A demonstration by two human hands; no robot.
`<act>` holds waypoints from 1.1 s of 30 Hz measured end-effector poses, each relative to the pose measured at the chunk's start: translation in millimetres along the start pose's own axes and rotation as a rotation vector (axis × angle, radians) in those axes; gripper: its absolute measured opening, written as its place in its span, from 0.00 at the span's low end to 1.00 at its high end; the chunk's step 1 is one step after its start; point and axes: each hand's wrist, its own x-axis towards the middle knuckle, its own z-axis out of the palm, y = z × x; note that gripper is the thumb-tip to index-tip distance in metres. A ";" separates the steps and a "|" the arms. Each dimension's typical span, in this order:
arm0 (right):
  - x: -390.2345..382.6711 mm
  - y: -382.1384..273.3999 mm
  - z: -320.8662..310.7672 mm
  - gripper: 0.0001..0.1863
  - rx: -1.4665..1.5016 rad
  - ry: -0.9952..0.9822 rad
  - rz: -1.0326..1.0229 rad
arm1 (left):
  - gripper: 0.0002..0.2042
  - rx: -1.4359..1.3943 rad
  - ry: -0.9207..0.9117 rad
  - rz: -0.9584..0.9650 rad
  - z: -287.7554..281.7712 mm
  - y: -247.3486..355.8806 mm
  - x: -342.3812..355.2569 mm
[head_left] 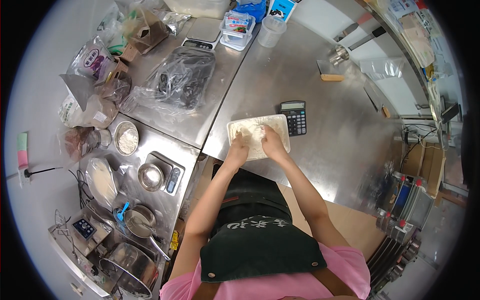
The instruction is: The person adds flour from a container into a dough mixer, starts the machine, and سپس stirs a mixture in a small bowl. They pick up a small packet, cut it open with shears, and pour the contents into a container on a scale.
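Observation:
A white rectangular tray [285,141] of pale flour lies on the steel table directly in front of me. My left hand [239,144] reaches into its left half, fingers curled down into the flour [255,132]. My right hand [270,141] is in the right half, fingers bent and coated in white. Both hands look closed; what is between the fingers is too small to make out. A black calculator [296,120] lies just behind the tray's right end.
Left: bowl of flour [126,138], steel bowl [150,176] on a scale, saucepan [138,221], several bags [92,65]. Back: plastic-wrapped dark object [182,80], measuring cup [271,32], plastic containers [235,40]. Right: wooden-handled scraper [332,77], knife [372,100], metal equipment [400,207].

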 end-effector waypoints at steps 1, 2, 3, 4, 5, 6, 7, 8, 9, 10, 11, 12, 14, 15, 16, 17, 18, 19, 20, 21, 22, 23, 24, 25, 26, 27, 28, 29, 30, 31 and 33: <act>-1.8 -6.9 1.1 0.21 0.002 -0.021 -0.014 | 0.31 -0.002 0.023 0.010 -0.4 3.4 -1.8; -4.2 -13.8 2.6 0.21 0.005 -0.042 -0.028 | 0.31 -0.003 0.022 0.011 -1.0 6.7 -3.3; -9.0 -20.9 4.3 0.22 0.013 -0.022 -0.084 | 0.31 -0.007 0.021 -0.012 -1.4 9.6 -5.3; -12.8 -24.0 4.9 0.22 0.011 -0.021 -0.083 | 0.31 -0.011 0.019 -0.034 -2.6 15.9 -8.1; -16.3 -25.6 5.6 0.23 -0.018 -0.019 -0.137 | 0.31 -0.012 0.017 -0.034 -2.8 19.0 -10.2; -20.3 -27.3 5.7 0.23 -0.046 -0.016 -0.190 | 0.31 0.008 0.024 -0.017 -2.3 20.9 -12.3; -25.5 -33.5 4.9 0.24 -0.039 0.028 -0.214 | 0.30 0.026 0.040 -0.003 -4.2 21.0 -14.2; -27.6 -34.5 7.5 0.24 -0.040 0.021 -0.224 | 0.30 0.021 0.051 -0.004 -3.0 8.0 -9.6; -28.3 -32.0 12.3 0.23 -0.024 -0.025 -0.236 | 0.31 0.081 0.063 0.058 0.4 -12.5 -0.1; -28.2 -26.6 17.3 0.23 -0.009 -0.068 -0.239 | 0.32 0.143 0.065 0.119 4.0 -26.2 6.1; -24.9 -11.6 22.4 0.23 -0.012 -0.056 -0.225 | 0.32 0.146 0.047 0.124 6.1 -17.3 5.2; -19.8 3.1 27.5 0.21 -0.014 -0.109 -0.185 | 0.32 0.072 0.007 0.090 7.9 -8.6 3.3; -10.6 3.3 29.5 0.20 -0.011 -0.181 -0.166 | 0.32 -0.004 -0.004 0.049 6.0 -11.5 3.1; -6.2 4.5 27.8 0.18 -0.019 -0.240 -0.104 | 0.32 0.050 0.021 0.099 10.3 -21.0 8.4; -4.0 5.1 26.4 0.17 -0.028 -0.299 -0.041 | 0.32 0.103 0.046 0.148 11.7 -25.3 10.2; -3.5 5.0 26.1 0.17 -0.027 -0.303 -0.045 | 0.32 0.103 0.052 0.145 11.0 -30.1 11.4; -3.3 4.5 25.9 0.16 -0.039 -0.283 -0.052 | 0.32 0.103 0.051 0.142 9.7 -34.8 12.6; -2.7 6.4 24.7 0.14 -0.053 -0.262 -0.057 | 0.32 0.101 0.048 0.140 9.1 -36.3 13.3; -2.3 20.7 21.5 0.14 -0.053 -0.251 -0.042 | 0.32 0.104 0.030 0.144 8.7 -19.7 8.6; -2.1 35.2 17.2 0.16 -0.065 -0.200 -0.069 | 0.32 0.088 -0.010 0.106 7.3 -3.5 2.1; -1.9 34.5 13.2 0.17 -0.076 -0.166 -0.114 | 0.32 0.069 -0.027 0.062 0.7 8.7 -6.0; -3.6 34.2 8.5 0.17 -0.075 -0.170 -0.117 | 0.32 0.068 -0.023 0.060 -1.1 9.0 -8.0; -6.8 34.7 2.4 0.19 -0.059 -0.137 -0.099 | 0.32 0.068 -0.021 0.065 -2.1 8.4 -10.3; -9.9 26.5 -6.6 0.21 -0.043 -0.107 -0.087 | 0.32 0.066 -0.014 0.069 -4.9 9.1 -14.7; -12.4 24.7 -15.1 0.21 -0.044 -0.108 -0.086 | 0.32 0.064 -0.014 0.068 -6.7 10.8 -18.1; -14.9 24.4 -23.4 0.22 -0.021 -0.117 -0.038 | 0.32 0.003 -0.019 0.018 -8.6 12.1 -22.1; -17.9 27.3 -30.5 0.24 0.004 -0.122 0.011 | 0.32 -0.057 -0.028 -0.031 -9.0 15.4 -26.1; -21.2 37.9 -29.1 0.22 0.067 -0.009 -0.102 | 0.32 -0.056 -0.033 -0.031 -7.9 19.0 -30.5; -23.8 44.0 -30.1 0.22 0.066 -0.006 -0.099 | 0.32 -0.099 -0.010 -0.063 -6.3 22.3 -34.7; -25.7 45.4 -31.4 0.21 0.083 -0.002 -0.049 | 0.32 -0.142 0.017 -0.094 -6.2 24.3 -37.5; -24.5 53.7 -24.5 0.19 0.101 0.002 0.000 | 0.30 -0.233 -0.018 -0.063 -1.2 6.6 -28.2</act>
